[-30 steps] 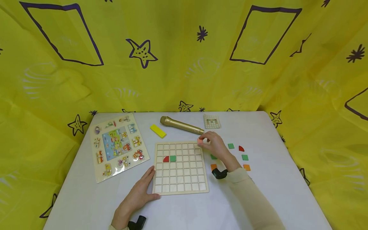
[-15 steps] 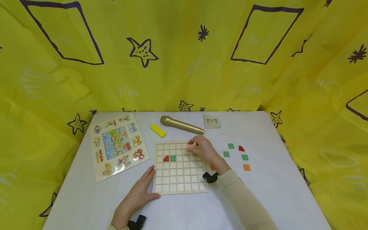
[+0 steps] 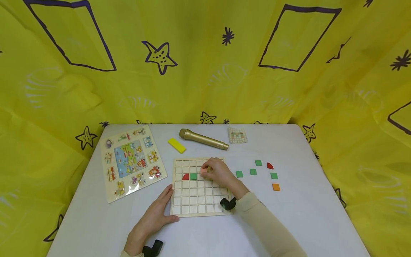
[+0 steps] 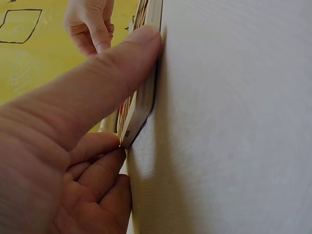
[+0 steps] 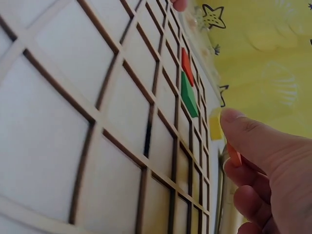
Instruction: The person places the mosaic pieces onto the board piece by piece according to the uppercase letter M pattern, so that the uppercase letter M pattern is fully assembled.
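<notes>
A wooden grid board (image 3: pixel 201 201) lies on the white table. In its third row a red quarter-round tile (image 3: pixel 186 177) and a green square tile (image 3: pixel 193 176) sit side by side. Over the upper right half of the board, my right hand (image 3: pixel 219 174) pinches a pink square tile (image 3: pixel 203 171), which looks orange in the right wrist view, between thumb and fingers. Beside the lower left corner my left hand (image 3: pixel 153 217) rests against the board, straight fingers along the left edge and thumb on the front edge. The left wrist view shows that thumb (image 4: pixel 141 39) touching the board's rim.
Right of the board lie several green tiles (image 3: pixel 253 172), a red quarter-round (image 3: pixel 270 166) and an orange tile (image 3: pixel 275 187). Behind it are a gold microphone (image 3: pixel 203 139), a yellow block (image 3: pixel 177 145) and a pattern card (image 3: pixel 237 135). A picture puzzle (image 3: pixel 133 162) lies left.
My right hand has moved left and nearer, from the board's top right corner to above its inner squares, carrying the pink tile. The left hand stays in place.
</notes>
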The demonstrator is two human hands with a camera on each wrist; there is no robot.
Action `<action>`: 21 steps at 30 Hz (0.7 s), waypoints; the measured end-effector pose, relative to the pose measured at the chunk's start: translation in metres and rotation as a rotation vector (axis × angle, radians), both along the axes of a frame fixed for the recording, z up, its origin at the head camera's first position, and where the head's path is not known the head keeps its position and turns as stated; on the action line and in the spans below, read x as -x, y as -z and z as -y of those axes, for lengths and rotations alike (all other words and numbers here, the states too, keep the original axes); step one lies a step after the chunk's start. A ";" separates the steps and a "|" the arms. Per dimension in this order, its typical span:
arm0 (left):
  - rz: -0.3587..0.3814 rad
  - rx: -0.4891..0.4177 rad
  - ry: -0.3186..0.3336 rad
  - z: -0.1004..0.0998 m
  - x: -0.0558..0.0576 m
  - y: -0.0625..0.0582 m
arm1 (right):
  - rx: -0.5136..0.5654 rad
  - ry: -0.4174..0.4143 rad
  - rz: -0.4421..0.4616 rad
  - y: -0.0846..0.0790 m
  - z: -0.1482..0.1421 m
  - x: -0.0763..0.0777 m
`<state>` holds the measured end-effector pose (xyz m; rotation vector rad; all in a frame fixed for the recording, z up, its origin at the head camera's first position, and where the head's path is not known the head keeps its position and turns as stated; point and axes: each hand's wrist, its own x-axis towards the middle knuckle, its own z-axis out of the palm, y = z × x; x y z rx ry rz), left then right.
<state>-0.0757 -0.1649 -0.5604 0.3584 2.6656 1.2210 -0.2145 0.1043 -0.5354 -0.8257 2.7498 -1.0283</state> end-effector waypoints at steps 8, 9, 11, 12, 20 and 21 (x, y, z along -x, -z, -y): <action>-0.001 0.016 -0.002 -0.001 0.001 -0.001 | -0.048 -0.017 -0.028 0.008 0.007 -0.004; -0.001 0.017 -0.003 -0.001 0.001 -0.001 | -0.054 -0.020 -0.035 0.009 0.007 -0.004; 0.000 0.019 -0.004 -0.001 0.001 -0.001 | -0.063 -0.030 -0.045 0.010 0.008 -0.005; 0.000 0.019 -0.004 -0.001 0.001 -0.001 | -0.067 -0.034 -0.051 0.010 0.009 -0.005; 0.002 0.016 -0.004 -0.001 0.000 0.000 | -0.072 -0.057 -0.058 0.012 0.010 -0.007; 0.002 0.017 -0.005 -0.001 0.000 0.000 | -0.075 -0.057 -0.059 0.013 0.010 -0.007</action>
